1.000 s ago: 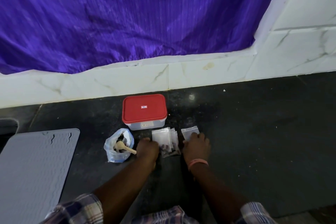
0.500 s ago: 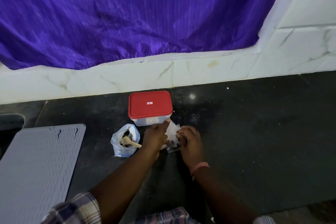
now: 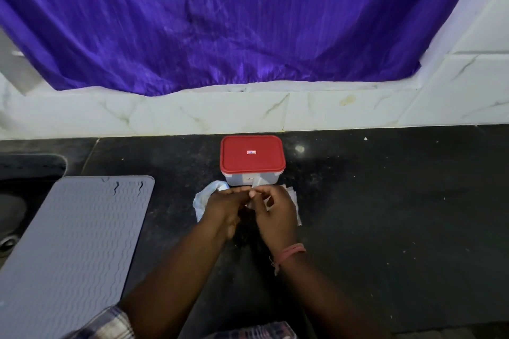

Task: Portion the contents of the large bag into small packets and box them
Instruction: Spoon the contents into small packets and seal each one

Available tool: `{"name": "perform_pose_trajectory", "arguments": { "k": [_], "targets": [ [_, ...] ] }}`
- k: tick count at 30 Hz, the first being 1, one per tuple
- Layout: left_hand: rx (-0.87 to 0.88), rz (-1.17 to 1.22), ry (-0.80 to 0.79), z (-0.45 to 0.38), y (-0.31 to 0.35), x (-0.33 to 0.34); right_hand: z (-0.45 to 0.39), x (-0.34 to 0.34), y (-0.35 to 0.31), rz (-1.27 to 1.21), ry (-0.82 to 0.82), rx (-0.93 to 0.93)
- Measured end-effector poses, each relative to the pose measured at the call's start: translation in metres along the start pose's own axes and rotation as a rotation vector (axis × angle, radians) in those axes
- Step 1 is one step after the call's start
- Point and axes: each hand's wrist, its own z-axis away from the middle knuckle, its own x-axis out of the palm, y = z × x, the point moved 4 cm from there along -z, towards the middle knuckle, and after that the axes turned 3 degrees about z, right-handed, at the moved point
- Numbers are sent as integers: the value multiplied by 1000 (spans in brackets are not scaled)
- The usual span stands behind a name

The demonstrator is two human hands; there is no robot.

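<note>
A clear box with a red lid stands shut on the black counter near the wall. Just in front of it my left hand and my right hand meet and pinch the top of a small clear packet lifted between them. The large white bag lies behind my left hand, mostly hidden. Other small packets lie on the counter behind my right hand, partly covered.
A grey ribbed mat lies to the left, beside a sink at the left edge. A white marble ledge and a purple curtain close off the back. Black counter stretches to the right.
My hands came off the packets on the counter, drew together and lifted one small packet in front of the box. The camera view shifted, so the box now sits more central.
</note>
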Motion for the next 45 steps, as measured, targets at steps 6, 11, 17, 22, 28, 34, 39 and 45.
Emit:
{"name": "perform_pose_trajectory", "arguments": {
  "k": [6, 11, 17, 22, 28, 34, 39, 45],
  "targets": [
    [-21, 51, -60, 6, 3, -11, 4, 15, 0, -179, -108, 186],
    [56, 46, 18, 6, 10, -27, 5, 22, -6, -150, -159, 177],
    [15, 216, 11, 5, 19, -40, -5, 32, -19, -152, -236, 158],
    [-17, 249, -12, 0, 23, -53, -13, 39, -30, -183, -306, 151],
    [-7, 142, 62, -6, 29, -59, -26, 43, -25, -245, -218, 296],
    [366, -636, 232, -2, 52, -57, -30, 46, -17, -173, -167, 306],
    [479, -856, 183, -3, 54, -48, -27, 53, -27, 6, -309, 90],
    [583, -1160, 337, 0, 63, -55, -37, 58, -33, 131, -421, 57]
  ]
}}
